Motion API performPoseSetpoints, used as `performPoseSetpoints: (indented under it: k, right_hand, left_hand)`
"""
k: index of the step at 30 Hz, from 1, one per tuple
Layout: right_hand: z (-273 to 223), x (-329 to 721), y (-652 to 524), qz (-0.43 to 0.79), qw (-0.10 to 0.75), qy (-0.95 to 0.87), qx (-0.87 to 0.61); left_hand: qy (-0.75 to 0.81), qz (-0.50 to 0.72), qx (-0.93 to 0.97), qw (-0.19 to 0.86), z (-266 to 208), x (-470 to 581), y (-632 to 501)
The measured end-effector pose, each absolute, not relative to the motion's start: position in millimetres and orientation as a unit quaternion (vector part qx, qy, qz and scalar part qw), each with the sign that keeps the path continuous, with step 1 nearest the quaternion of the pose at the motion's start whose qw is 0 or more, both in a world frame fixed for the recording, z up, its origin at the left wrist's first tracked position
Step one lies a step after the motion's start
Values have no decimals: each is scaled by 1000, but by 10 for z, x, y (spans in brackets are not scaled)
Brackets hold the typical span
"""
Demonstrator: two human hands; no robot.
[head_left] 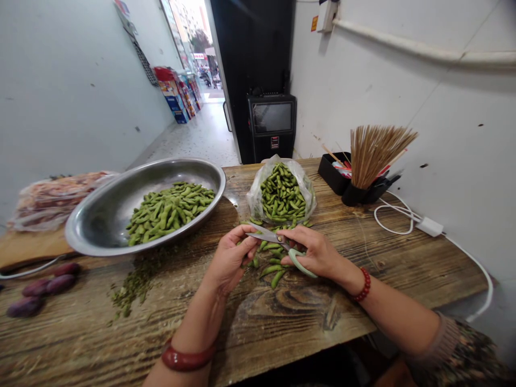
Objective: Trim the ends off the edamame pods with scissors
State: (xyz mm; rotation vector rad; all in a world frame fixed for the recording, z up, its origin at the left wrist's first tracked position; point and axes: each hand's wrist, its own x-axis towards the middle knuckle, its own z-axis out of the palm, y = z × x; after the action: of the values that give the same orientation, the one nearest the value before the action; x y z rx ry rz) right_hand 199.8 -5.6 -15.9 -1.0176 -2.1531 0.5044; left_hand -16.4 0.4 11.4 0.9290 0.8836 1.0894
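Observation:
Green-handled scissors (298, 262) are in my right hand (316, 250), their blades pointing left toward my left hand (231, 257). The fingers of my left hand are pinched at the blade tips around a green soybean pod (257, 232), mostly hidden by fingers and blades. Loose pods (276, 271) lie on the wooden table beneath and between my hands. Just beyond them, a clear plastic bag (309, 196) stands open, full of pods. To the left, a wide steel basin (97, 215) holds a heap of pods (167, 212).
Trimmed green bits (135, 285) lie below the basin. Purple sweet potatoes (50, 287) and a bag of meat-like pieces (52, 199) are at left. Skewers (373, 156) stand in a black holder (355, 194) at back right, near a white cable (397, 231) along the table's right side.

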Motion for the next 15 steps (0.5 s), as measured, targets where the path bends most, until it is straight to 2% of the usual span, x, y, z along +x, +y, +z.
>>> performPoseSetpoints:
  k: [15]
  right_hand:
    - [-181,2022,-42,204,344,-835,-377]
  left_hand:
    - [392,471,436,659,101,-182,7]
